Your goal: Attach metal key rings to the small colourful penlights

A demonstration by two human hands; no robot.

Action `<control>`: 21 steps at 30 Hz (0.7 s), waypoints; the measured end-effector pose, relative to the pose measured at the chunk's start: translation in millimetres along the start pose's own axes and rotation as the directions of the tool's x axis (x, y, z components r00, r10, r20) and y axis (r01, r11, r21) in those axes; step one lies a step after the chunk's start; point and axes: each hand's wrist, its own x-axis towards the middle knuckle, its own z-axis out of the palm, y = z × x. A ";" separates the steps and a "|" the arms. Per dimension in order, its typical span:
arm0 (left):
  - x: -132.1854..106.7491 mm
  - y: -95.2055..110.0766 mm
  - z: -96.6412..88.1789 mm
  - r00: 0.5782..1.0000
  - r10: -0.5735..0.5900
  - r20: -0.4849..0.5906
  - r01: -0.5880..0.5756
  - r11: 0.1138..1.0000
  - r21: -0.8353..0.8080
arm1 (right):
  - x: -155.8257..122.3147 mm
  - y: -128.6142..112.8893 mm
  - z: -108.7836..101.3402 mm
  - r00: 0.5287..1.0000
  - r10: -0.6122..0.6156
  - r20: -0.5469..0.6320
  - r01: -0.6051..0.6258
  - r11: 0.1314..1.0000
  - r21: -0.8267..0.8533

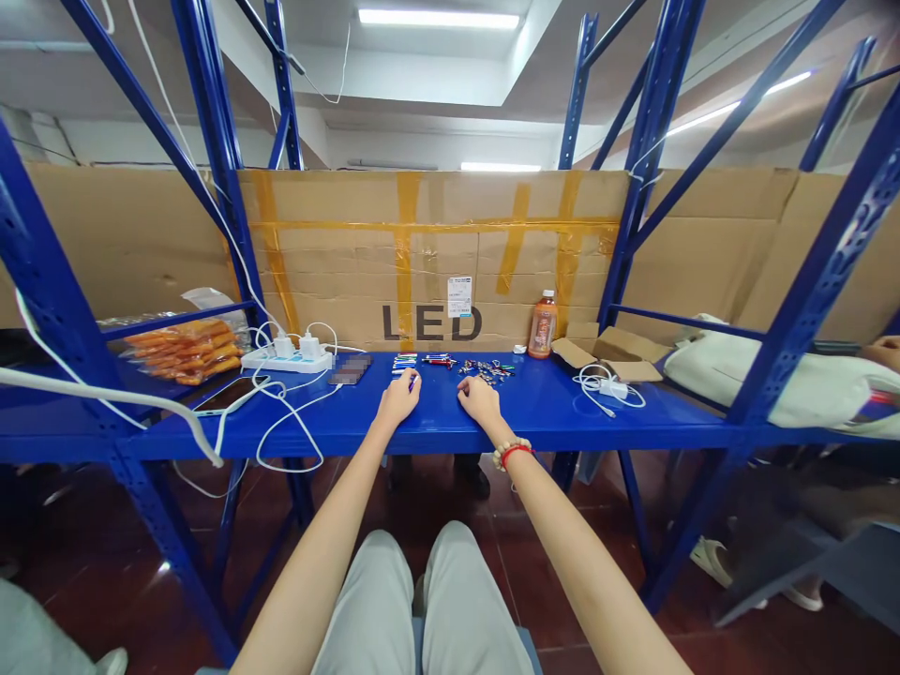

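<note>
Both my arms reach out to the blue metal shelf (534, 412). My left hand (398, 397) rests on it with fingers curled around a small blue pen-like item (412, 381). My right hand (479, 398) lies beside it, fingers curled under; whether it holds anything is hidden. A red and beaded bracelet (512, 452) circles my right wrist. Just beyond my hands lie a row of small coloured pens (404, 361), a few red and blue ones (440, 360) and a heap of small metal and coloured parts (485, 371).
A white power strip (287, 357) with chargers and white cables (281, 412) sits left. Orange packets (187, 349) lie further left. An orange drink bottle (542, 324), an open cardboard box (610, 353), a coiled white cable (608, 389) and a white bag (766, 380) are right. Cardboard marked LED (432, 322) backs the shelf. Another person's hand (886, 352) shows far right.
</note>
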 end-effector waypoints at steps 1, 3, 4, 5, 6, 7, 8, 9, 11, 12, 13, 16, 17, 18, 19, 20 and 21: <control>0.1 0.0 0.0 1.000 0.000 0.004 0.000 1.000 -0.001 | 0.3 0.2 0.3 1.000 0.001 0.001 -0.001 1.000 0.002; 0.0 0.0 0.1 1.000 0.000 0.005 0.000 1.000 0.000 | 0.8 0.6 0.6 1.000 0.000 0.003 0.000 1.000 0.005; -0.2 0.0 0.2 1.000 0.001 0.003 -0.001 1.000 0.002 | 0.9 0.8 0.6 1.000 -0.001 0.004 0.001 1.000 0.005; -0.4 0.0 0.2 1.000 0.004 0.000 -0.004 1.000 0.003 | 1.0 0.8 0.5 1.000 -0.002 0.006 0.002 1.000 0.003; -0.5 0.1 0.2 1.000 0.008 -0.003 -0.008 1.000 0.004 | 0.9 0.8 0.3 1.000 -0.002 0.008 0.002 1.000 0.002; -0.8 0.2 0.2 1.000 0.011 -0.006 -0.011 1.000 0.005 | 0.8 0.6 0.0 1.000 -0.002 0.009 0.002 1.000 0.000; -1.0 0.5 0.1 1.000 0.011 -0.008 -0.011 1.000 0.006 | 0.6 0.4 -0.4 1.000 -0.003 0.011 0.003 1.000 -0.002; -1.2 0.8 -0.1 1.000 0.010 -0.008 -0.010 1.000 0.005 | 0.4 0.1 -0.8 1.000 -0.004 0.011 0.004 1.000 -0.003; -1.5 1.6 -0.7 1.000 0.003 -0.005 -0.003 1.000 0.002 | -0.3 -0.6 -1.6 1.000 -0.004 0.010 0.004 1.000 -0.006; -1.7 2.0 -1.0 1.000 0.001 -0.002 -0.001 1.000 -0.002 | -0.6 -0.9 -2.0 1.000 -0.005 0.008 0.005 1.000 -0.007; -1.8 2.4 -1.3 1.000 0.001 0.001 -0.001 1.000 -0.006 | -0.9 -1.2 -2.3 1.000 -0.004 0.008 0.004 1.000 -0.008; -1.8 3.0 -1.7 1.000 -0.001 0.005 0.001 1.000 -0.009 | -1.5 -1.8 -2.9 1.000 -0.003 0.008 0.003 1.000 -0.010; -1.7 3.0 -1.7 1.000 -0.003 0.004 0.003 1.000 -0.009 | -1.6 -1.8 -3.0 1.000 -0.002 0.010 0.002 1.000 -0.010; -1.7 2.9 -1.7 1.000 -0.005 0.003 0.005 1.000 -0.007 | -1.6 -1.8 -3.0 1.000 -0.002 0.011 0.002 1.000 -0.010; -1.6 2.8 -1.6 1.000 -0.003 0.001 0.003 1.000 -0.007 | -1.6 -1.8 -3.0 1.000 -0.002 0.012 0.002 1.000 -0.010; -1.6 2.7 -1.6 1.000 -0.002 0.001 0.002 1.000 -0.007 | -1.6 -1.7 -3.0 1.000 -0.003 0.014 0.003 1.000 -0.010; -1.7 2.6 -1.5 1.000 0.000 0.001 0.000 1.000 -0.006 | -1.5 -1.5 -2.8 1.000 -0.004 0.014 0.004 1.000 -0.009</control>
